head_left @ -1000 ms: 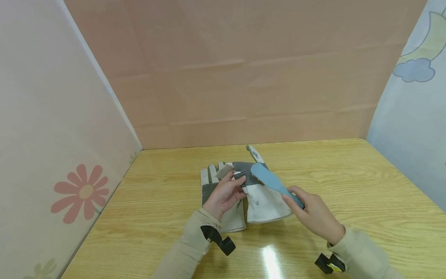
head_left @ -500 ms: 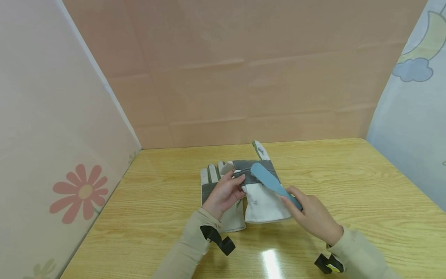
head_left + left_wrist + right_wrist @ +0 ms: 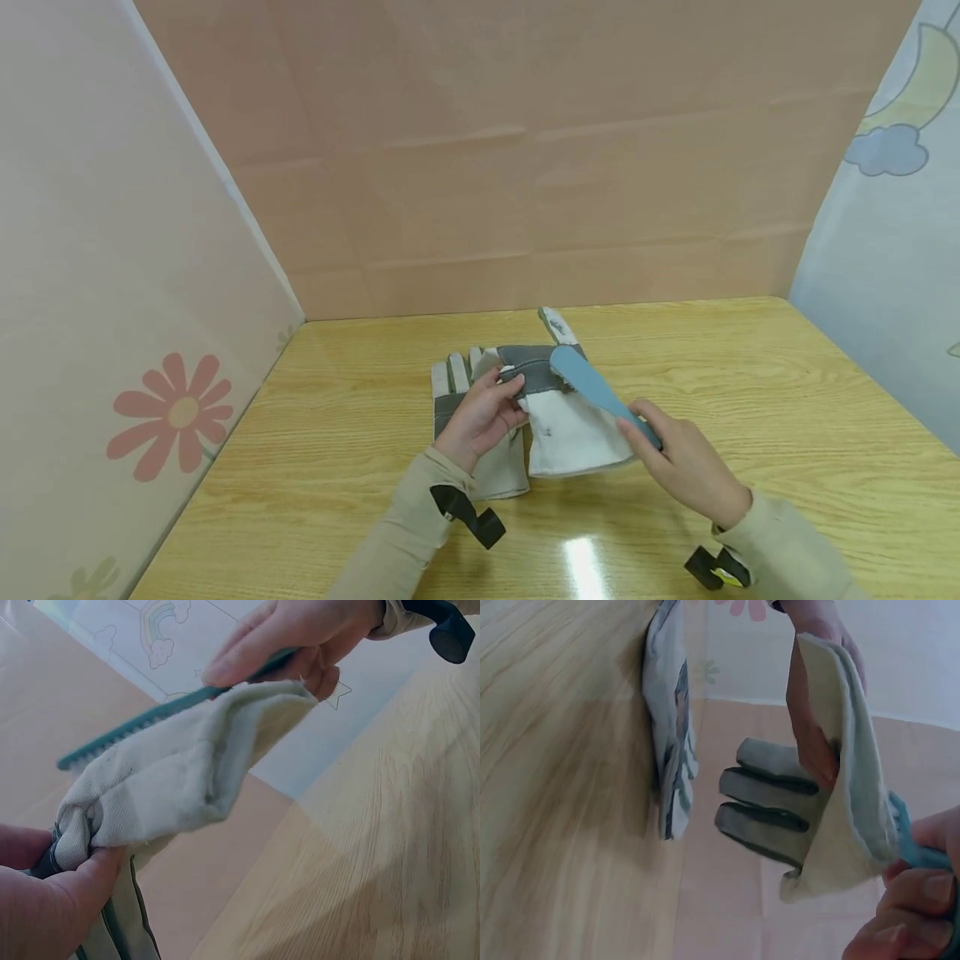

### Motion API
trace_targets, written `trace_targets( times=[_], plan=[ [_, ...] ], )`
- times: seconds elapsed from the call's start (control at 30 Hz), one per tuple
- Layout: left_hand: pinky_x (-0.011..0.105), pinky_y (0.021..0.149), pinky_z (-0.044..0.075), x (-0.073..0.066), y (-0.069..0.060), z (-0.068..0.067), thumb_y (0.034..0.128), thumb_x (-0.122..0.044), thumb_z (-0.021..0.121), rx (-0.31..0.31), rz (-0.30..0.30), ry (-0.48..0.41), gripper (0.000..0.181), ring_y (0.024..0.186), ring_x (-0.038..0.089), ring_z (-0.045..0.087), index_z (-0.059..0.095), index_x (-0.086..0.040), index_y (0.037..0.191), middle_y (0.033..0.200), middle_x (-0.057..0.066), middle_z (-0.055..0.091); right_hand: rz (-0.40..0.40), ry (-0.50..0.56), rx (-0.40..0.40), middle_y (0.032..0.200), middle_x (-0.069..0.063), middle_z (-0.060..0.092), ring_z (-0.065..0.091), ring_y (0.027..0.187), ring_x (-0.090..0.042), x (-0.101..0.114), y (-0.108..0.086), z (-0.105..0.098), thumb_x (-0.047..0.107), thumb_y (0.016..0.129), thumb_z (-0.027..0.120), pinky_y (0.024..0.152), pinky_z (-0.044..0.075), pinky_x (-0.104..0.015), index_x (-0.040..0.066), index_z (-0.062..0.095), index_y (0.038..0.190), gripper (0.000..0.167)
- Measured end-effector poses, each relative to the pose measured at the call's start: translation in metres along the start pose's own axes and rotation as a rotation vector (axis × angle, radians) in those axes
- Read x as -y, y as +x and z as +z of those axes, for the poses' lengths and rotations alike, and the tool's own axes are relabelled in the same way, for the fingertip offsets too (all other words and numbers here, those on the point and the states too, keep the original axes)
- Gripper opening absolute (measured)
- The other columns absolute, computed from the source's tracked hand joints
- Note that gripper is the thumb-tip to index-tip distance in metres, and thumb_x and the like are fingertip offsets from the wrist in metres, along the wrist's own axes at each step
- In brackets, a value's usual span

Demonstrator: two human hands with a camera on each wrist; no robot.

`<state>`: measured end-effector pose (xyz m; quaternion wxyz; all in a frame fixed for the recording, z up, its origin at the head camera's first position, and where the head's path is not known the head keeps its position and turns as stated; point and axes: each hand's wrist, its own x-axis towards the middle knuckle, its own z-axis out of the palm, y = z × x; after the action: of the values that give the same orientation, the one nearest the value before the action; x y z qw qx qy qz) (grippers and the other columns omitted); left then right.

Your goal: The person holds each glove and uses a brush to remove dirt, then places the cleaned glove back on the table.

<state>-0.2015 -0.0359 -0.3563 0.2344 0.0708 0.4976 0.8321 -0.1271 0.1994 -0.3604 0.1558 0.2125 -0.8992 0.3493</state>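
Observation:
A white and grey work glove [image 3: 577, 433] is held above the table by my left hand [image 3: 486, 417], which pinches it at the grey band. My right hand [image 3: 692, 467] grips the handle of a blue brush [image 3: 588, 383]. In the left wrist view the brush's pale bristles face the glove's cloth, and the brush [image 3: 142, 727] lies along it. Dark smudges show on the glove's thumb and cuff. The second glove [image 3: 501, 471] lies flat on the table, partly hidden behind my left hand. The right wrist view shows the held glove [image 3: 840, 847] from its cuff, its fingers hanging beyond.
The wooden table [image 3: 750, 375] spreads around both gloves. A tan backdrop [image 3: 525, 167] rises behind it, with pale printed walls at the left [image 3: 75, 275] and right [image 3: 892, 250]. Black camera mounts [image 3: 472, 517] sit on both wrists.
The brush and my right hand have shifted slightly right across the held glove. The held glove's thumb tilted up, then came back a little. My left hand stays almost still.

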Motion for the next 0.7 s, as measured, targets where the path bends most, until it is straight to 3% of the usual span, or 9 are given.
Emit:
trace_targets(
  times=[0.3, 0.7],
  plan=[
    [0.024, 0.075, 0.048, 0.004, 0.001, 0.001, 0.1005, -0.006, 0.033, 0.025, 0.001, 0.004, 0.062, 0.082, 0.004, 0.061, -0.007, -0.005, 0.148, 0.092, -0.008, 0.059, -0.063, -0.031, -0.016, 0.056, 0.015, 0.023, 0.017, 0.046, 0.008, 0.011, 0.01, 0.01, 0.012, 0.094, 0.053, 0.041, 0.024, -0.014, 0.015, 0.049, 0.086, 0.01],
    [0.022, 0.074, 0.05, 0.002, 0.0, -0.001, 0.1008, -0.008, 0.034, 0.032, 0.021, 0.038, 0.038, 0.085, 0.004, 0.063, 0.025, -0.005, 0.137, 0.095, -0.006, 0.059, 0.035, -0.047, 0.012, 0.054, 0.014, 0.024, 0.017, 0.043, 0.006, -0.002, 0.0, 0.008, 0.014, 0.097, 0.049, 0.039, 0.025, -0.016, 0.013, 0.045, 0.082, 0.016]
  ],
)
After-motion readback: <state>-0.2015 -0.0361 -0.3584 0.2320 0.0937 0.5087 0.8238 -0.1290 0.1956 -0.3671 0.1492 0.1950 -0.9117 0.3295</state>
